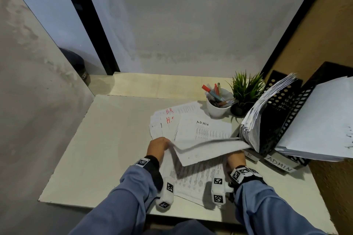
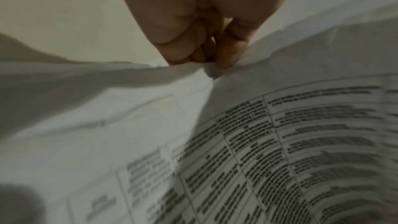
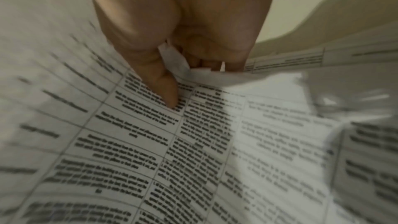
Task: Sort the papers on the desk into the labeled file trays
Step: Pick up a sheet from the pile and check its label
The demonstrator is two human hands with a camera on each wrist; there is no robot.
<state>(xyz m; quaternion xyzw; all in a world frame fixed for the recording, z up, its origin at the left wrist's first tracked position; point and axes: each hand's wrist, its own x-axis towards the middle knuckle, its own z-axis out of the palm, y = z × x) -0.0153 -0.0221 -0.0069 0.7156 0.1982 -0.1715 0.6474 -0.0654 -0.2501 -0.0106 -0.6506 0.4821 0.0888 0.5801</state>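
Note:
I hold a printed sheet lifted above the desk, bent across both hands. My left hand pinches its left edge, and in the left wrist view the fingers clamp the paper. My right hand grips the right end; the right wrist view shows a fold of paper between thumb and fingers. More printed sheets lie under it. Papers marked ADMIN and H.R lie spread beyond. Black file trays stand at right with an ADMIN label.
A white cup of pens and a small green plant stand behind the papers. The trays hold thick paper stacks. A wall rises behind the desk and a brown panel at right.

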